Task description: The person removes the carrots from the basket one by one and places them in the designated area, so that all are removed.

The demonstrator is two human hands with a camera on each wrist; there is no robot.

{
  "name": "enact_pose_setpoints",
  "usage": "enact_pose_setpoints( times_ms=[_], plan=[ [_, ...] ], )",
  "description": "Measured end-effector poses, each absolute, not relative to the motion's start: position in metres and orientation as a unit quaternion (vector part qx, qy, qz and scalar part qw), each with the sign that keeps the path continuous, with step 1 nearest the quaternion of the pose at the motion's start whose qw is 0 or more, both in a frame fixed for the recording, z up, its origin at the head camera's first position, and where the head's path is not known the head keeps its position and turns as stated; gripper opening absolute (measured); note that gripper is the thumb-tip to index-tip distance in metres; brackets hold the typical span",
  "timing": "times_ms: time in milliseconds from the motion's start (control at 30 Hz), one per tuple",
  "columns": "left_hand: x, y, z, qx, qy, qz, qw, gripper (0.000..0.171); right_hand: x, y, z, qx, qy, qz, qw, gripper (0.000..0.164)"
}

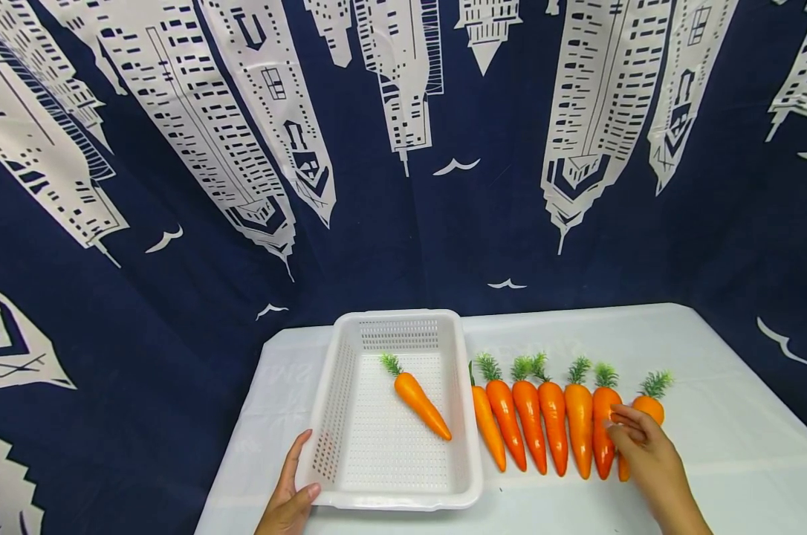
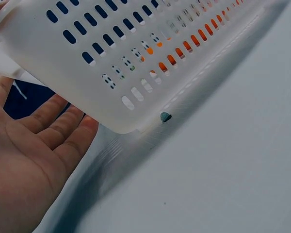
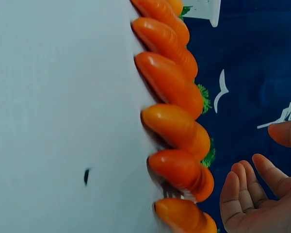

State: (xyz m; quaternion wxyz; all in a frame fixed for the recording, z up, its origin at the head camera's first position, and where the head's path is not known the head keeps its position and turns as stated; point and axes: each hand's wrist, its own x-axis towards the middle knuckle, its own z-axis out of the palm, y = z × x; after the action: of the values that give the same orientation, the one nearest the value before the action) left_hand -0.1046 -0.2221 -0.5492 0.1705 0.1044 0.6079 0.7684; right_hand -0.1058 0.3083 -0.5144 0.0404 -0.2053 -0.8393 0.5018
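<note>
A white perforated basket stands on the table with one orange carrot lying slantwise in it. My left hand holds the basket's near left corner, thumb at the rim and fingers along the outer side. In the left wrist view the fingers are fairly straight against the wall. Right of the basket, several carrots lie in a row, green tops away from me. Over the right end of the row is my right hand, its thumb and fingers apart with nothing between them. It partly hides the rightmost carrot.
The white table ends in front of a dark blue curtain printed with white buildings and birds. A small dark green bit lies beside the basket. One carrot in the row touches or nearly touches the basket's right side.
</note>
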Motion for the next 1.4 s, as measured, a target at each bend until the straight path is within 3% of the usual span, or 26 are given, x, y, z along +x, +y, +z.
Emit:
enact_pose_setpoints(
  times_ms=[167, 500, 1400],
  plan=[
    [-0.105, -0.222, -0.549, 0.125, 0.592, 0.776, 0.179, 0.087, -0.108, 0.301, -0.512, -0.202, -0.837, 0.508, 0.020, 0.062],
    [-0.104, -0.223, -0.549, 0.138, 0.582, 0.780, 0.185, 0.086, -0.107, 0.290, -0.516, -0.134, -0.849, 0.507, 0.061, 0.053],
    [-0.104, -0.222, -0.549, 0.132, 0.589, 0.777, 0.178, 0.085, -0.105, 0.252, -0.513, -0.081, -0.844, 0.530, 0.017, 0.048]
  ],
)
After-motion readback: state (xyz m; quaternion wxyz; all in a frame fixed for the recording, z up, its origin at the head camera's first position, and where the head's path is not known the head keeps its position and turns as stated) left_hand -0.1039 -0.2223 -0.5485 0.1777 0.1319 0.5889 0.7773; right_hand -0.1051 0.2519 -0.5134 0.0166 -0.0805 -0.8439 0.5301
